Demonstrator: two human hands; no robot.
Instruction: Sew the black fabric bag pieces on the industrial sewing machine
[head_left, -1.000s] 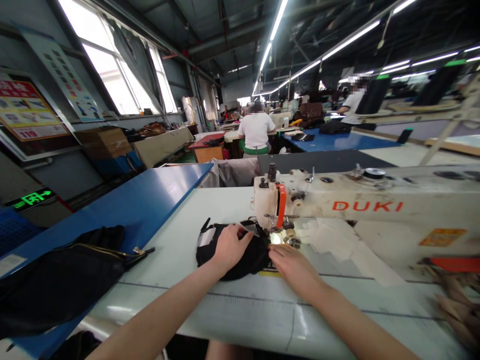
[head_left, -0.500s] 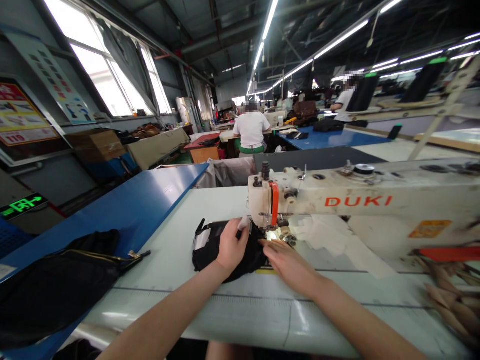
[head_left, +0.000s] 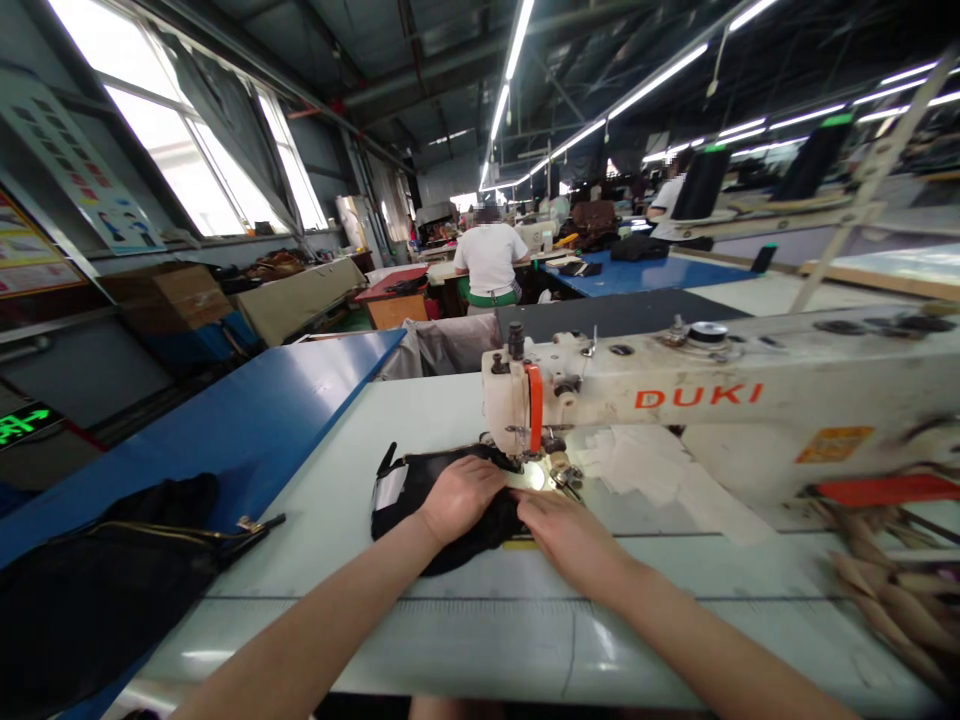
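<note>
A black fabric piece (head_left: 420,545), which looks like a part-made bag with a small loop and a whitish patch (head_left: 391,487) at its left end, lies under the head of a sewing machine (head_left: 508,400). My left hand (head_left: 463,497) presses on it from above, fingers held together, tips close to the presser foot. A pale strip shows by those fingertips; whether they grip it I cannot tell. With bunched fingers, my right hand (head_left: 566,535) holds the fabric's right edge just in front of the needle area. The needle itself is too small to make out.
White paper-like sheets (head_left: 660,470) lie under the machine arm. To the left, a black bag with a gold zip (head_left: 97,570) rests across a blue table (head_left: 300,390). Tan strips (head_left: 877,600) hang at the right. A person in a white top (head_left: 491,258) sits ahead.
My left hand has turned flatter, its fingers lowered toward the presser foot; the small whitish piece it held up is now down by the fabric. The whole view has shifted slightly.
</note>
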